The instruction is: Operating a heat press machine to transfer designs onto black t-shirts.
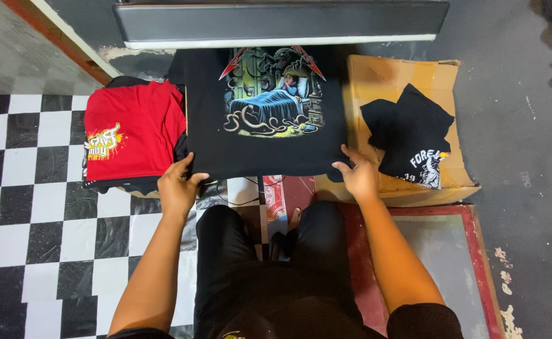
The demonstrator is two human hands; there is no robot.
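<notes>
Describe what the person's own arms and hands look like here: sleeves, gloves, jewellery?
Both forearms are bare. The left hand and right hand wear no gloves, and no rings or watch show. Short black sleeves end near the elbows.

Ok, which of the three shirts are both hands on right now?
The spread black shirt with the bedroom print, centre; the red one and folded black one lie untouched.

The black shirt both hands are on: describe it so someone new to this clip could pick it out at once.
Start at the long grey press plate along the top of the view. Directly below it lies the black shirt, spread flat, its lower edge held by the left hand and right hand. Unlike the folded red shirt on its left and the crumpled black shirt on cardboard, it shows a large colourful picture of a bed.
</notes>
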